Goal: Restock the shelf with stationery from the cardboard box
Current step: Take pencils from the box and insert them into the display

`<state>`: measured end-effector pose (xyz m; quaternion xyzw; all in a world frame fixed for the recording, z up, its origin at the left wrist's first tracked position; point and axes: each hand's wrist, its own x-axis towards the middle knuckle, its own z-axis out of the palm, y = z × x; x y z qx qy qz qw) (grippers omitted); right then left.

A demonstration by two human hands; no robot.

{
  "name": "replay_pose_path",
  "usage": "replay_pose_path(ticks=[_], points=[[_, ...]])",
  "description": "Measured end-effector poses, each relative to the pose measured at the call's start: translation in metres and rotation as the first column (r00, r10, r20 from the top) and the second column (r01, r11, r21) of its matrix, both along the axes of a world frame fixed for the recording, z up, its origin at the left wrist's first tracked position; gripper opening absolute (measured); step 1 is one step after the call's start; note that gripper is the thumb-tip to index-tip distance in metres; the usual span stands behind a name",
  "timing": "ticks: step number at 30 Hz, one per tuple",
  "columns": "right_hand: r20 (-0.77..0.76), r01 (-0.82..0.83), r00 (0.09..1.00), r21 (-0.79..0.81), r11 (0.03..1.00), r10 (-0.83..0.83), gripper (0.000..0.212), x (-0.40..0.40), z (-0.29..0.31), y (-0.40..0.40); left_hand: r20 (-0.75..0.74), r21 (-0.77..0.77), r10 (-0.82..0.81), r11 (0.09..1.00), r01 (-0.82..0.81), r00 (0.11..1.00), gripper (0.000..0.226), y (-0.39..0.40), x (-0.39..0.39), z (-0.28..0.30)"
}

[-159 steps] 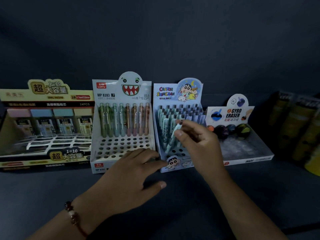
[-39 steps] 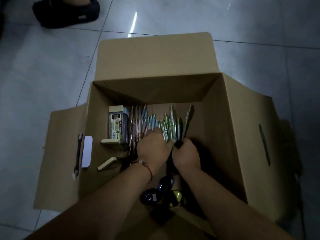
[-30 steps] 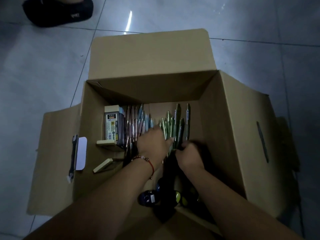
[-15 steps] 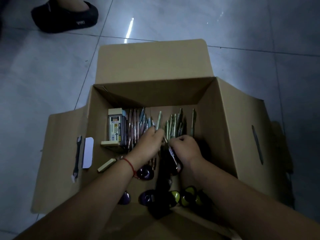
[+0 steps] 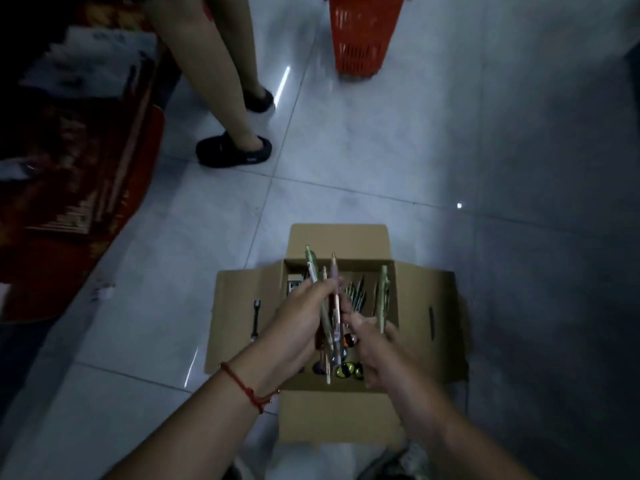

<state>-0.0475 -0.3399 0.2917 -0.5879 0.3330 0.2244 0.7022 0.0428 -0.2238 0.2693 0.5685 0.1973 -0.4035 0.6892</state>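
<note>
Clearly we risk spilling pens, since our left hand (image 5: 304,317) clasps a loose fan of slim green and pink mechanical pencils (image 5: 327,306) while our right hand (image 5: 375,341) pinches one green pen (image 5: 382,299) above the open brown cardboard box (image 5: 426,327) at lower centre.

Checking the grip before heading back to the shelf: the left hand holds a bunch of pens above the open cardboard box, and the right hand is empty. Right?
Not quite. In the head view the right hand grips a green pen. The left hand does hold a bunch of pens above the open cardboard box.
</note>
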Motion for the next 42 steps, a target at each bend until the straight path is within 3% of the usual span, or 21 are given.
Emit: replay_pose_path(ticks=[6,11,15,19,23,26,29,31,32,34,35,38,42], points=[[0.093,-0.076,0.992,-0.070,0.995,0.083,0.023,-0.020,0.237,0.026,0.108,-0.086,0.081,0.994,-0.072,0.991,0.017,0.021,-0.022,0.252],[0.123,-0.081,0.988,-0.091,0.993,0.092,0.037,-0.032,0.349,0.055,0.137,-0.183,0.095,0.981,-0.069,0.986,0.021,0.042,-0.035,0.384],[0.212,-0.061,0.974,-0.094,0.994,0.080,0.041,-0.041,0.396,0.079,0.177,-0.220,0.093,0.974,-0.053,0.980,0.024,0.069,-0.043,0.432],[0.296,-0.015,0.955,-0.019,1.000,0.019,0.025,-0.045,0.415,0.100,0.232,-0.188,0.020,0.982,0.025,0.972,0.031,0.097,-0.056,0.449],[0.326,-0.029,0.945,-0.020,0.999,0.034,0.021,-0.048,0.426,0.114,0.244,-0.217,0.103,0.975,-0.049,0.964,0.027,0.122,-0.067,0.454],[0.328,-0.058,0.942,-0.059,0.997,0.074,0.022,-0.052,0.428,0.119,0.341,-0.098,0.124,0.991,-0.096,0.932,0.023,0.131,-0.071,0.456],[0.304,-0.075,0.948,-0.072,0.995,0.094,0.027,-0.053,0.433,0.114,0.631,0.206,0.031,0.957,-0.205,0.775,0.017,0.140,-0.068,0.460],[0.223,-0.060,0.973,0.033,0.998,0.051,0.027,-0.050,0.434,0.102,0.831,0.399,-0.212,0.872,-0.284,0.515,0.018,0.147,-0.072,0.467],[0.155,-0.048,0.988,0.150,0.988,0.024,0.027,-0.048,0.436,0.094,0.855,0.485,-0.385,0.831,-0.271,0.348,0.023,0.149,-0.079,0.470],[0.044,-0.046,0.999,0.361,0.931,0.033,0.024,-0.043,0.442,0.078,0.741,0.657,-0.670,0.713,-0.244,0.037,0.032,0.147,-0.098,0.474],[0.019,-0.060,0.998,0.425,0.903,0.057,0.022,-0.041,0.446,0.070,0.671,0.709,-0.740,0.660,-0.250,-0.049,0.035,0.143,-0.107,0.474],[-0.020,-0.155,0.980,0.540,0.827,0.196,0.021,-0.040,0.458,0.054,0.644,0.715,-0.762,0.631,-0.301,-0.066,0.040,0.130,-0.121,0.475],[-0.014,-0.264,0.934,0.647,0.715,0.358,0.027,-0.040,0.462,0.040,0.717,0.676,-0.696,0.681,-0.281,0.040,0.033,0.115,-0.133,0.477]])
